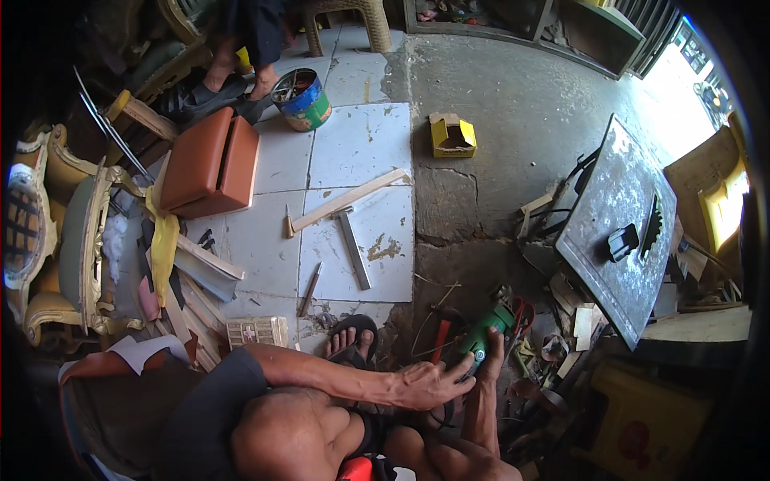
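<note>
A green power tool, an angle grinder [484, 329], lies low over the cracked concrete floor in front of my knees. My right hand [487, 358] grips its body from below and behind. My left hand [429, 383] reaches across from the left, its fingers touching the rear of the tool. A red-handled tool [440, 338] lies just left of the grinder. My sandalled foot [350, 337] rests on the tile edge nearby.
A table saw [618, 232] with a grey metal top stands at right. On the white tiles lie a wooden strip [350, 200], a hammer [353, 248] and a chisel [310, 289]. A brown cushion [210, 163], paint bucket [301, 99], yellow box [452, 135], ornate chair [68, 240] and another person's feet [233, 84] are farther off.
</note>
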The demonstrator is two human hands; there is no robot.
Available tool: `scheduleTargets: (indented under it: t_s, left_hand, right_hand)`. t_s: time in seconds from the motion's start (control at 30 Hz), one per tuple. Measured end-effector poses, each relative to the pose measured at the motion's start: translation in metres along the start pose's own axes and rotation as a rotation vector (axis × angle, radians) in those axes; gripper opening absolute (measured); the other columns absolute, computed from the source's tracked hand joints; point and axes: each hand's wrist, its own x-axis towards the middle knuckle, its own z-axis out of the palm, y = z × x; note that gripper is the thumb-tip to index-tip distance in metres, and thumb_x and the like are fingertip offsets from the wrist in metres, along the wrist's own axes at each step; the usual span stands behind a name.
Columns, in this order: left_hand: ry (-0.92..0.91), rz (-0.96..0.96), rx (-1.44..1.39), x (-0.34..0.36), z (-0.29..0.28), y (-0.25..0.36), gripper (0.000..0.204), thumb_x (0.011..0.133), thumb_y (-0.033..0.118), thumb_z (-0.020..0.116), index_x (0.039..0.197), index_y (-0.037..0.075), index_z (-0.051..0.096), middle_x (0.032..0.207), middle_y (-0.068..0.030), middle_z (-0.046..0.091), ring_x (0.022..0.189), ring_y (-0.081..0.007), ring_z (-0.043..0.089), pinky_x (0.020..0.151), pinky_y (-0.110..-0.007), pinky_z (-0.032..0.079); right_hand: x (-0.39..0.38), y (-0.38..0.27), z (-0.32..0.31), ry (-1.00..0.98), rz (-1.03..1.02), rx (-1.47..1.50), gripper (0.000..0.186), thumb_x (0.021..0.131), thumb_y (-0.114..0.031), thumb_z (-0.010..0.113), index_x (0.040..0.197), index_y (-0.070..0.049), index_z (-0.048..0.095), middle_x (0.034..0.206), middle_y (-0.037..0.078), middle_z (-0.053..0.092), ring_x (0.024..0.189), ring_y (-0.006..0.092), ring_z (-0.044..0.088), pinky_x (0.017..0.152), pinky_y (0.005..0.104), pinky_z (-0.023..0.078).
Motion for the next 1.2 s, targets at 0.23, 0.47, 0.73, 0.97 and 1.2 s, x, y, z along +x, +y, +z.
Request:
scheduleTargets:
  t_s: [0.23,0.47,0.73,0.97,1.2]
  left_hand:
    - [0.360,-0.021,-0.549,0.010,-0.022,-0.016,0.058,0.092,0.016,0.075,0.143,0.009,0.047,0.145,-0.0189,0.049,0.123,-0.0332,0.062,0.076,-0.037,0.064]
    - [-0.278,-0.519,-1.871,0.005,-0.013,-0.017,0.054,0.102,0.034,0.068,0.141,0.003,0.047,0.117,-0.0128,0.066,0.102,-0.0238,0.072,0.094,-0.039,0.057]
    - [0.036,-0.455,-0.909,0.008,0.014,-0.015,0.058,0.103,0.045,0.063,0.132,-0.004,0.055,0.101,-0.0163,0.071,0.087,-0.0258,0.071,0.080,-0.041,0.055]
    - [0.019,-0.753,-0.396,0.031,0.048,-0.053,0.061,0.096,0.048,0.069,0.122,-0.005,0.054,0.082,-0.0263,0.072,0.081,-0.0486,0.072,0.072,-0.054,0.056]
    - [0.032,-0.721,-0.264,0.053,0.050,-0.069,0.058,0.091,0.046,0.073,0.113,-0.003,0.053,0.084,-0.0275,0.071,0.081,-0.0506,0.071,0.072,-0.059,0.055]
  right_hand:
    - [-0.006,-0.024,0.021,0.039,0.119,0.058,0.044,0.088,-0.042,0.072,0.111,-0.005,0.065,0.087,0.008,0.068,0.069,0.0197,0.068,0.062,0.0338,0.057]
    - [-0.025,-0.030,0.028,-0.346,0.247,0.206,0.072,0.082,-0.042,0.078,0.136,0.001,0.057,0.122,0.020,0.068,0.114,0.0273,0.067,0.101,0.0403,0.053]
    - [-0.023,-0.035,0.023,-0.018,0.035,-0.480,0.067,0.078,-0.028,0.085,0.131,0.002,0.058,0.107,0.012,0.070,0.093,0.0218,0.069,0.085,0.0360,0.056]
    - [-0.036,-0.055,-0.062,0.129,-0.009,-0.297,0.059,0.079,-0.022,0.083,0.128,0.001,0.059,0.101,0.007,0.068,0.084,0.0175,0.068,0.073,0.0335,0.058]
    - [-0.073,-0.061,-0.126,0.324,-0.161,-0.604,0.054,0.081,-0.025,0.078,0.127,-0.003,0.062,0.103,0.006,0.066,0.086,0.0172,0.065,0.077,0.0342,0.055]
